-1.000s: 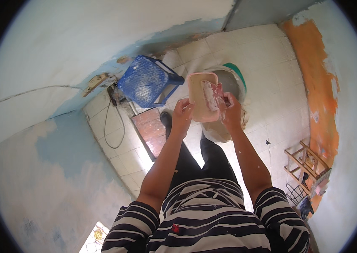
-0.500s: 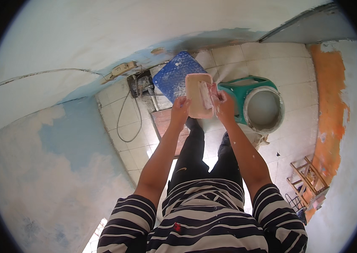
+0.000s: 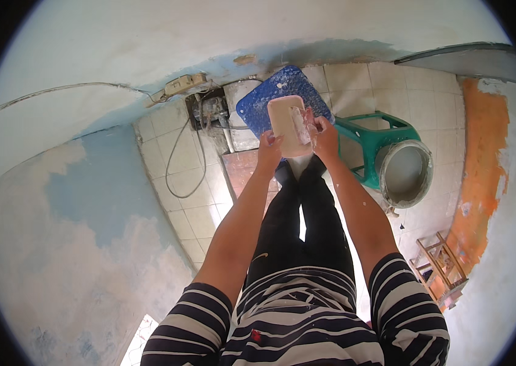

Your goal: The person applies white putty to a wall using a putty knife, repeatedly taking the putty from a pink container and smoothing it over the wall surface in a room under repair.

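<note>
A shallow pinkish tray (image 3: 283,122) with rounded corners is out in front of me, above the blue stool. Its near left edge is gripped by my left hand (image 3: 269,149), fingers wrapped at the rim. My right hand (image 3: 325,139) is closed on a putty-smeared scraper (image 3: 302,125), pinkish-red in part, which lies against the right side of the tray. Whitish paste coats the scraper. Whether the right fingers also support the tray's edge, I cannot tell.
Behind the tray stands a blue plastic stool (image 3: 252,104) spotted with white. To the right are a green stool (image 3: 371,143) and a round bucket (image 3: 386,174) of greyish-white mix. A cable (image 3: 171,160) loops over the tiles at left. A wooden rack (image 3: 438,265) sits near the orange-patched wall.
My view and stance have shifted, my legs now closer together. The tray has moved over the blue stool, and both hands keep their hold. The scraper remains against the tray's right side.
</note>
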### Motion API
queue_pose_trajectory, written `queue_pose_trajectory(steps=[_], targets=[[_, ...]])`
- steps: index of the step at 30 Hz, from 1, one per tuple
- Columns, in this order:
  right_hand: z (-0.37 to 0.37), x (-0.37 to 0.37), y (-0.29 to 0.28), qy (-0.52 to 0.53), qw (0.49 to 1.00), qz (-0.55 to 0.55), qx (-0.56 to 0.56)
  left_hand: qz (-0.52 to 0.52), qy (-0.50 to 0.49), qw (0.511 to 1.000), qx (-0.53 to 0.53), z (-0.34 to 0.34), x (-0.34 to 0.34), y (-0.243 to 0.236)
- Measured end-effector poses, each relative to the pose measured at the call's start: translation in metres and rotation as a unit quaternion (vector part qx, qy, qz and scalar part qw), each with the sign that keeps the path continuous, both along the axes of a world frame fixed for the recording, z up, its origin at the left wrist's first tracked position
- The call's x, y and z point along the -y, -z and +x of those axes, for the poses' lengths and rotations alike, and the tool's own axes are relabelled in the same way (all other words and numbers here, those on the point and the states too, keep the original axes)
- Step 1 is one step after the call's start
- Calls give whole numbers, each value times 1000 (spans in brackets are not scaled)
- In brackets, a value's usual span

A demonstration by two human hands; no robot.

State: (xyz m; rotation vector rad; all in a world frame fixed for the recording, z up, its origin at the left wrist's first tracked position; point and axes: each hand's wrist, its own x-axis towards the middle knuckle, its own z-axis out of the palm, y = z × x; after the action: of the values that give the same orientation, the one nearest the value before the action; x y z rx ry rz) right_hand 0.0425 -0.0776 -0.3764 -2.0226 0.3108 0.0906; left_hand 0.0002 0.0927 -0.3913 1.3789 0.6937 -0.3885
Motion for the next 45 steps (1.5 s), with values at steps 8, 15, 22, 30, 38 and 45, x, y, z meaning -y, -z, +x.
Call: queue_pose_trajectory(steps=[8, 15, 22, 30, 38, 45], targets=[[-10, -7, 1, -89, 984, -143, -56, -52, 76, 972, -217, -3, -4, 3], [1, -19, 9, -185, 952, -230, -87, -89, 29, 977, -193, -36, -21, -4], [14, -35, 7, -224, 934, -251, -118, -92, -18, 973, -209, -169, -78, 12], [-1, -32, 46, -201, 935, -284, -73, -60, -67, 937, -337, -229, -89, 12], [9, -75, 23, -288, 884, -336, -150, 15, -11, 986, -167, -247, -68, 46], [12, -48, 31, -240, 931, -254, -106, 49, 19, 997, -51, -241, -68, 28]])
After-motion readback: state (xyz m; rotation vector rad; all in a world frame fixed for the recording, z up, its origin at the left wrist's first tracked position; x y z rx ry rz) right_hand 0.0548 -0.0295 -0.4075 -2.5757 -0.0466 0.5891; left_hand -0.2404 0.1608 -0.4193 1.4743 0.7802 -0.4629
